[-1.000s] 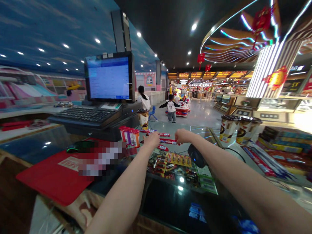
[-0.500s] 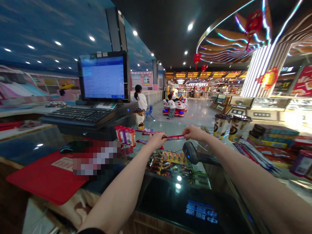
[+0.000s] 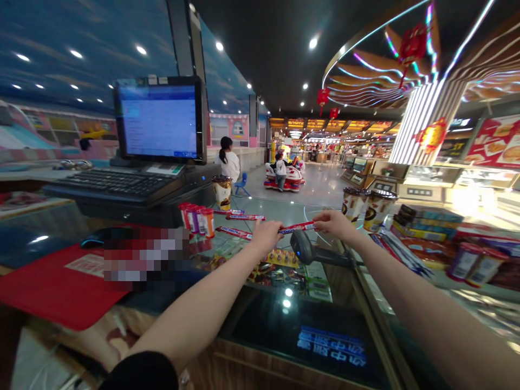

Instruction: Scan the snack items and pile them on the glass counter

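A red Mentos candy roll (image 3: 298, 227) is stretched between my two hands above the glass counter. My left hand (image 3: 267, 236) pinches its left end, and my right hand (image 3: 332, 223) pinches its right end. Just below the roll a black barcode scanner (image 3: 303, 248) lies with its head toward the left. Left of my left hand, one Mentos roll (image 3: 234, 233) rests on the glass, with a second red Mentos roll (image 3: 245, 218) and a purplish roll (image 3: 228, 212) behind it. Several small red, purple and orange tubs (image 3: 197, 221) stand farther left.
A monitor (image 3: 160, 122) and black keyboard (image 3: 117, 183) occupy the left, above a red mat (image 3: 52, 290) with a mouse (image 3: 97, 238). One lidded cup (image 3: 222, 193) stands behind the rolls. Two more lidded cups (image 3: 378, 211) and stacked snack boxes (image 3: 426, 222) are at right. People stand beyond the counter.
My view has turned slightly right. Both hands, still holding the Mentos roll, have moved right relative to the rolls on the counter, and the roll is now above the scanner's head.
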Action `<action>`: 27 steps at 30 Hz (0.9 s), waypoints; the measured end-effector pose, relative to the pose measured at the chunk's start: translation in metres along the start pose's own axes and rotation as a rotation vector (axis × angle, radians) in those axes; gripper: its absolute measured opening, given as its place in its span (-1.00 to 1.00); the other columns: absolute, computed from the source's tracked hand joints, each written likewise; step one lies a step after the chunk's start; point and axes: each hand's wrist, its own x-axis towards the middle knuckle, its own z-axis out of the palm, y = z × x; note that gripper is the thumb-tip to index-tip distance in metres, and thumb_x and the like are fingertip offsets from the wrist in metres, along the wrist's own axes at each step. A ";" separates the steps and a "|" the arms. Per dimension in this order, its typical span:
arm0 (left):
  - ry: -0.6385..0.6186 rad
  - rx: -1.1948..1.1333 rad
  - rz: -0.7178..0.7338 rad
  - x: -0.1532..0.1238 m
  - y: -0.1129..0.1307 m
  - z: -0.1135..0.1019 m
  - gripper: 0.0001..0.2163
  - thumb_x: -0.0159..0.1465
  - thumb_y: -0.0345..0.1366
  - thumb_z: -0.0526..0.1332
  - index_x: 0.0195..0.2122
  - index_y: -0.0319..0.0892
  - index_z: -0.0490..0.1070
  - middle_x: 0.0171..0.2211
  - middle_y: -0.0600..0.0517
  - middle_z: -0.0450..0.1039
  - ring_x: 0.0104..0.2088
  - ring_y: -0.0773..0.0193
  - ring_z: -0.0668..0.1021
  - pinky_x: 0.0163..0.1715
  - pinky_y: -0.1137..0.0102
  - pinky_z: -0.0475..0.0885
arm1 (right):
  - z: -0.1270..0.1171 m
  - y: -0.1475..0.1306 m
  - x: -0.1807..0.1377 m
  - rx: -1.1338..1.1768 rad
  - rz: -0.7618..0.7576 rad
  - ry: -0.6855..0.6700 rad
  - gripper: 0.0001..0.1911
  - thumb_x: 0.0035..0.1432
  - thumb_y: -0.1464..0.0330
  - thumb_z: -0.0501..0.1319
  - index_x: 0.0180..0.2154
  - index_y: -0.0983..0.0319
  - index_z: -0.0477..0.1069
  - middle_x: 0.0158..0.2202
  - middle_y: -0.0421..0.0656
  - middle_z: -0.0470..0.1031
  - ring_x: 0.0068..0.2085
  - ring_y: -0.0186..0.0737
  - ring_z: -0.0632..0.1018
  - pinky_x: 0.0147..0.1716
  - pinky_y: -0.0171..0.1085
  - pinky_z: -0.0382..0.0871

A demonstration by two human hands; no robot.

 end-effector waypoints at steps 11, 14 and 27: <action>0.056 0.075 0.009 0.000 -0.001 0.002 -0.81 0.34 -0.21 0.17 -0.06 -0.01 0.50 -0.09 0.00 0.58 -0.03 0.12 0.56 0.21 0.11 0.04 | -0.019 0.007 -0.048 -0.190 -0.073 0.064 -0.67 0.21 0.37 0.18 0.00 0.28 0.48 -0.10 -0.03 0.62 -0.15 -0.15 0.63 -0.11 -0.20 0.48; 0.055 0.091 -0.014 0.000 -0.002 -0.001 -0.80 0.34 -0.22 0.16 -0.05 -0.01 0.49 -0.07 0.00 0.57 -0.02 0.12 0.55 0.21 0.13 0.04 | -0.020 0.005 -0.067 -0.300 -0.161 0.043 -0.66 0.25 0.23 0.15 -0.02 0.23 0.50 -0.10 -0.07 0.62 -0.09 -0.12 0.60 -0.05 -0.18 0.44; 0.076 0.067 -0.053 -0.004 -0.010 -0.008 -0.80 0.34 -0.23 0.14 -0.09 0.01 0.51 -0.07 0.00 0.57 0.02 0.12 0.53 0.22 0.16 0.04 | 0.002 0.003 -0.096 -0.715 -0.354 -0.090 -0.43 0.12 0.09 0.29 0.14 0.12 0.37 -0.01 -0.04 0.55 0.03 0.01 0.53 0.01 -0.06 0.29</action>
